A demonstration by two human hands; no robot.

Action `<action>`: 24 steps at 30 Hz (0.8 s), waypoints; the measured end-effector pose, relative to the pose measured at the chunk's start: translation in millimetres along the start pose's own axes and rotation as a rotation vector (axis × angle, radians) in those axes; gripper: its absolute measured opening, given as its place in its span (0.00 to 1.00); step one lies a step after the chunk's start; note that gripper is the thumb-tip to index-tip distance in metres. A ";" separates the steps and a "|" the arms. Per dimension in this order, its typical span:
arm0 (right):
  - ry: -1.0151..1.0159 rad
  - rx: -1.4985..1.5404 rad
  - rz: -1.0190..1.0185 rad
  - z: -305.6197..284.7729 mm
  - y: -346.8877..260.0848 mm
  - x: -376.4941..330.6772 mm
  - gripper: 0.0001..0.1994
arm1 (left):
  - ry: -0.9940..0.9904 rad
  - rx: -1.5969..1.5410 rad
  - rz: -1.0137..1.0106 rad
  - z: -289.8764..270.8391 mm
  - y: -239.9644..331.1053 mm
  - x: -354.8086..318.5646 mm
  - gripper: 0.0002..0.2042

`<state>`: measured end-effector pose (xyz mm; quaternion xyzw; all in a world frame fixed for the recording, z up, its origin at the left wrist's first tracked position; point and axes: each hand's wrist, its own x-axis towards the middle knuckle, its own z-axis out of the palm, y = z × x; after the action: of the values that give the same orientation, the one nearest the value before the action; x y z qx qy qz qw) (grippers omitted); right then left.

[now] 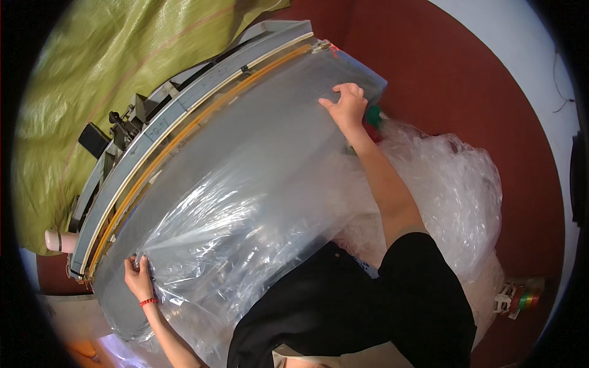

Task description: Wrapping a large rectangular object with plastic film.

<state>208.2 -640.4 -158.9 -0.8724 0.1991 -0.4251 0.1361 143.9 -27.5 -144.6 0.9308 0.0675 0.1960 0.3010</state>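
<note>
A wide sheet of clear plastic film [245, 208] lies over a grey tabletop [270, 92] and hangs toward my body. At the lower left, my left hand [140, 281] is closed on the film near the table's end; shiny creases fan out from its fingertips. My right hand [350, 111] is over the far right part of the table, at the film. Its fingers are curved, with a gap between thumb and forefinger. Whether it touches the film there is hard to see. A large crumpled heap of clear film [454, 196] lies to the right of my right forearm.
Along the table's far side runs a long grey metal bar [153, 130] with an orange strip [208, 116] beside it. Behind are a black bracket mechanism [119, 122] and a yellow-green woven sheet [123, 61]. Reddish-brown floor [429, 61] stretches right; rolls of coloured tape [529, 299] sit lower right.
</note>
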 end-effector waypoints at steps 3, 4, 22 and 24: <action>-0.001 -0.081 0.143 -7.0 23.5 -1.9 0.22 | -0.046 0.037 0.043 -6.0 12.9 -6.6 0.12; 0.002 -0.084 0.145 -8.4 28.3 -1.5 0.22 | -0.069 0.056 0.025 -8.0 13.3 -8.6 0.12; -0.177 -0.162 0.354 1.6 35.5 17.3 0.09 | -0.212 -0.279 -0.018 -14.3 -22.7 -5.6 0.08; -0.145 -0.231 0.262 22.3 51.9 19.2 0.10 | -0.252 -0.607 -0.125 -28.2 4.4 -9.9 0.07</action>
<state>224.6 -693.7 -180.2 -0.8772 0.3482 -0.3140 0.1032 123.4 -18.4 -124.3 0.8096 0.0252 0.0717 0.5820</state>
